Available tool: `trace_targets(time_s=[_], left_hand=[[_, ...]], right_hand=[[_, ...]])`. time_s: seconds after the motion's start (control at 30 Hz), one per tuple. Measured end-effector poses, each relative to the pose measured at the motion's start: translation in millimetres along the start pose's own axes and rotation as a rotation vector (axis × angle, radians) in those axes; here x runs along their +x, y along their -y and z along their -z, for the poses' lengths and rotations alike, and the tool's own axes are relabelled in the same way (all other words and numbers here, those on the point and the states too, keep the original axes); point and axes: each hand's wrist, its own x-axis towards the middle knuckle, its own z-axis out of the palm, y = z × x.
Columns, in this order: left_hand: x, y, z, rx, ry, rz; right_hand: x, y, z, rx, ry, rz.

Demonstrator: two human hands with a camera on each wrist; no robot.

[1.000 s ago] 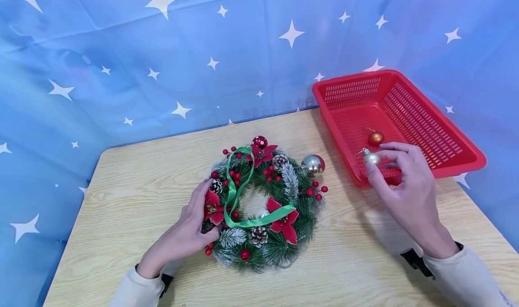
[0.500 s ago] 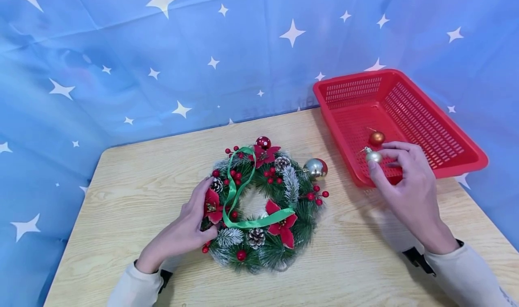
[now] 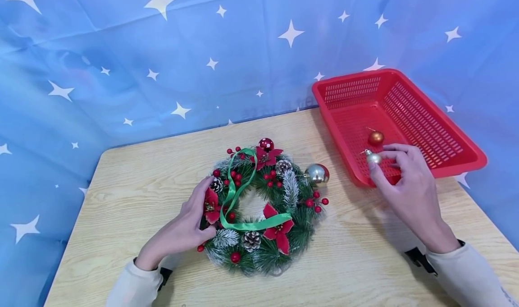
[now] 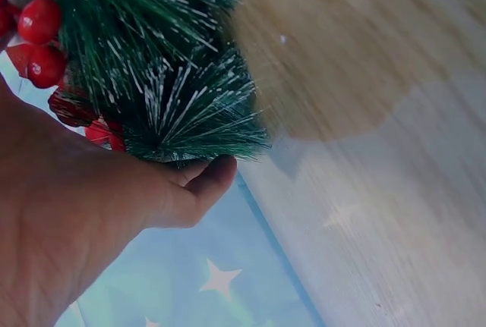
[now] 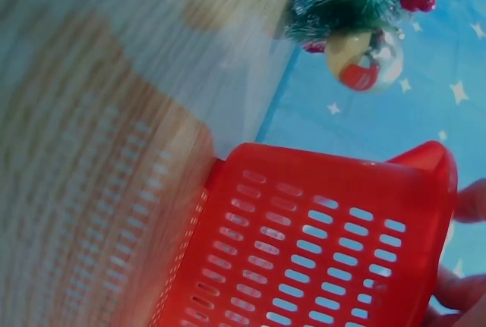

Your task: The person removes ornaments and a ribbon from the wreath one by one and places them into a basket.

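Observation:
A green Christmas wreath with pine cones, red berries and red poinsettias lies on the table. My left hand grips its left side, thumb near the front and fingers by a poinsettia. A green ribbon loops across the wreath. On its right edge sits a shiny silver ball, with a spotted red ball at the far edge. Over the near end of the red basket, my right hand pinches a small pale ornament ball. The basket wall mostly hides that hand in the right wrist view.
A small copper ornament ball lies in the basket, just beyond my right fingers. The wooden table ends at a blue star-printed cloth behind and to the left.
The wreath has turned slightly clockwise under my left hand: its far side shifted right, its near side left. My right hand stays almost still with the pale ornament ball.

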Motion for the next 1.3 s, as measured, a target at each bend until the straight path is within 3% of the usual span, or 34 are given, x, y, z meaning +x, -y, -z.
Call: trace_targets(time_s=[0.27,0.57,0.8,1.3], left_hand=[[0.8,-0.6,3.6,-0.006,-0.008,-0.002],[1.4,-1.5,8.5,-0.017,0.017,0.019],[2.4,1.5,12.4,-0.029,0.029,-0.002],[7.7,7.4,13.8,-0.081,0.086,-0.038]], right_hand=[[3,1,0.0,-0.068,0.08,-0.046],[4,0,0.1,-0.097,0.1,-0.06],[7,-5,2.9,-0.133,0.13,-0.033],[8,-9,12.8,-0.167,0.216,-0.086]])
